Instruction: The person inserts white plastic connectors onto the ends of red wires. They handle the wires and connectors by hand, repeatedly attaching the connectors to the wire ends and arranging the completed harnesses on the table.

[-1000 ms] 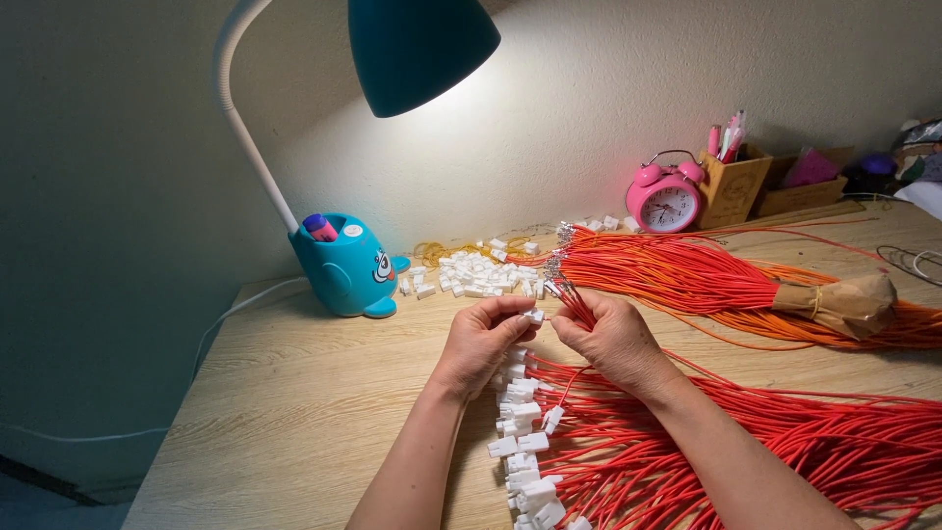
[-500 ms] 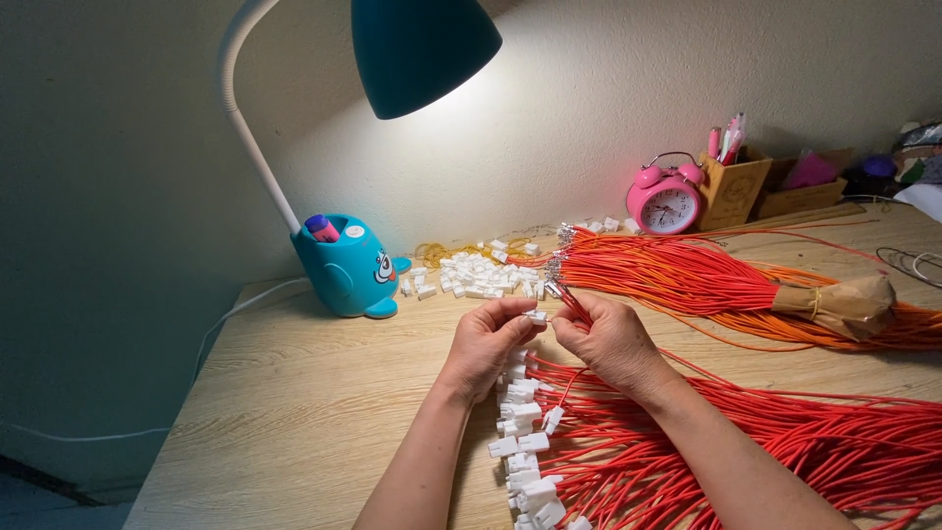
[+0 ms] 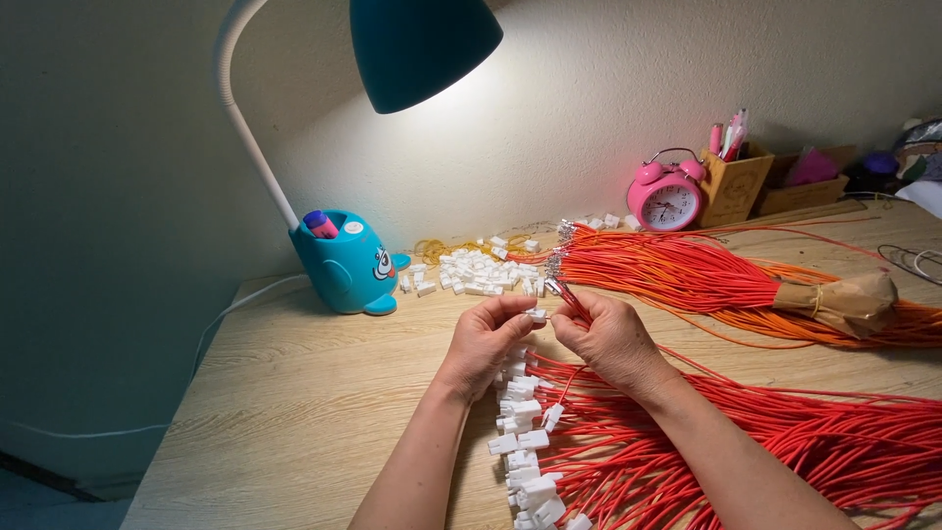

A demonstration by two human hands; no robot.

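Pinching a white connector [image 3: 537, 315], left hand [image 3: 486, 341] meets right hand [image 3: 608, 339] gripping a red wire [image 3: 569, 296]; loose connectors [image 3: 481, 273] beyond, pens in box [image 3: 738, 186].

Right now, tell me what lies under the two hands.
Under the left hand and right hand lie red wires with white connectors on the wooden desk. The wires directly beneath the palms are covered.

Home desk (lamp [image 3: 422, 44], pink alarm clock [image 3: 665, 196], pen holder [image 3: 738, 186]).
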